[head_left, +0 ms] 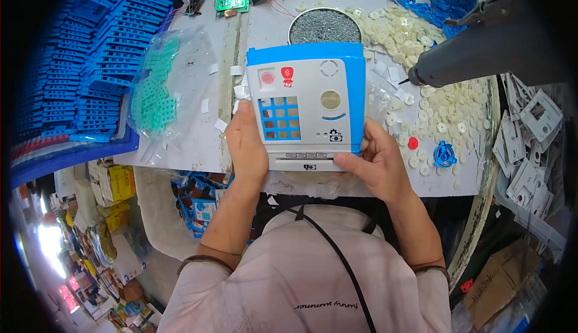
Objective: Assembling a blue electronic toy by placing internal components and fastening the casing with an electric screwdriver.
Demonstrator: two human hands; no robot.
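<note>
Between left hand [248, 149] and right hand [385, 166], the blue-and-white box [312, 107] is grasped at both sides; the step seems to be its handling, and any next move probably calls for even grip.

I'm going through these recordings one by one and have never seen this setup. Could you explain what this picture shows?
There is no machine doing the work: a person works bare-handed. The picture comes from a wide camera on their head, looking down, so straight edges bend. The left hand and right hand hold a blue and white box by its sides. On the table are small grey pieces in a round tin, loose pale discs, and green parts in a clear bag. Blue parts are stacked at left; a dark grey tool reaches in from the right.
</note>
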